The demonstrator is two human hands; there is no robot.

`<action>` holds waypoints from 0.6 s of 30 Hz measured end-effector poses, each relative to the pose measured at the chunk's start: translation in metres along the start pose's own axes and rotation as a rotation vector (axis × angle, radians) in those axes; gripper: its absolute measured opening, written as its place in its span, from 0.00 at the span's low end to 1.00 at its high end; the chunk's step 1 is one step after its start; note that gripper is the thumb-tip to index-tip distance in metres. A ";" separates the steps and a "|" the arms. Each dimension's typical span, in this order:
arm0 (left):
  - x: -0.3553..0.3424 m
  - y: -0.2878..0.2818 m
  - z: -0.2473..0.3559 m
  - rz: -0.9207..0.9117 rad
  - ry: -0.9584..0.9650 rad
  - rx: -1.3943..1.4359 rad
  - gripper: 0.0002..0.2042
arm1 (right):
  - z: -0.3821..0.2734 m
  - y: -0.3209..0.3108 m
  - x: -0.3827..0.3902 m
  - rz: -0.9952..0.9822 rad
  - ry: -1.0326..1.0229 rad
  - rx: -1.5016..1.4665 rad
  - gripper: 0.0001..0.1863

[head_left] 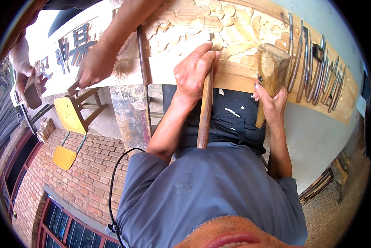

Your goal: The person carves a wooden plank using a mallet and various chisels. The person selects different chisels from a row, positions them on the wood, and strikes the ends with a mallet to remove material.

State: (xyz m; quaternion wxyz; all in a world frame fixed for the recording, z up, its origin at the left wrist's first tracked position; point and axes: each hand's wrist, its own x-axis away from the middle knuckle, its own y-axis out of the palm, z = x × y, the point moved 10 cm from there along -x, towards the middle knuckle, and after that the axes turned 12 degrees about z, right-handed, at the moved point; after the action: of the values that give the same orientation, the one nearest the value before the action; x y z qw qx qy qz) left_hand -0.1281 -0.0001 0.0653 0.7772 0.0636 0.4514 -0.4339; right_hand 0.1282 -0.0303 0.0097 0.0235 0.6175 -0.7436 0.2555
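Observation:
My left hand (193,74) is wrapped round a carving chisel (204,124). Its long brown wooden handle points back toward my body, and its tip end meets the carved wooden panel (235,76). Raised flower and leaf shapes cover the panel in pale wood. In my right hand (273,103) is a wooden mallet (274,60), gripped by its short handle with the worn, blocky head up, over the panel's near edge. The mallet head appears apart from the chisel. A dark wooden-handled tool (143,58) lies across the panel left of my left hand.
Several carving chisels (313,70) lie in a row at the right. On the left, another person's hand (96,64) and a second hand (24,74) with a dark block (32,91) work by a board with dark characters (82,39). A yellow chair (69,113) stands below.

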 end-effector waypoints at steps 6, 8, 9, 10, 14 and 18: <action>0.000 0.000 0.000 -0.010 0.005 -0.001 0.11 | -0.003 0.001 -0.001 0.015 -0.005 -0.004 0.08; 0.001 0.002 0.001 -0.020 0.007 -0.016 0.11 | -0.001 -0.001 -0.001 0.028 -0.005 -0.019 0.10; 0.000 0.002 0.001 -0.019 0.008 -0.016 0.11 | -0.001 -0.001 -0.001 0.025 -0.003 -0.007 0.10; 0.000 0.002 0.001 -0.020 0.008 -0.018 0.11 | 0.000 -0.002 -0.001 0.022 -0.001 0.004 0.10; -0.003 0.004 0.001 -0.039 -0.007 -0.011 0.11 | -0.001 -0.001 -0.003 0.006 -0.019 0.016 0.09; -0.020 0.006 0.006 -0.066 -0.067 -0.030 0.09 | -0.013 -0.007 0.000 0.079 -0.057 0.127 0.13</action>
State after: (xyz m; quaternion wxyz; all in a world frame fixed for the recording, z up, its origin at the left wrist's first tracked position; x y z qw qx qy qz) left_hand -0.1242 0.0132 0.0815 0.7779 0.0223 0.4336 -0.4543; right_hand 0.1308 -0.0257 0.0232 -0.0472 0.5949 -0.7500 0.2851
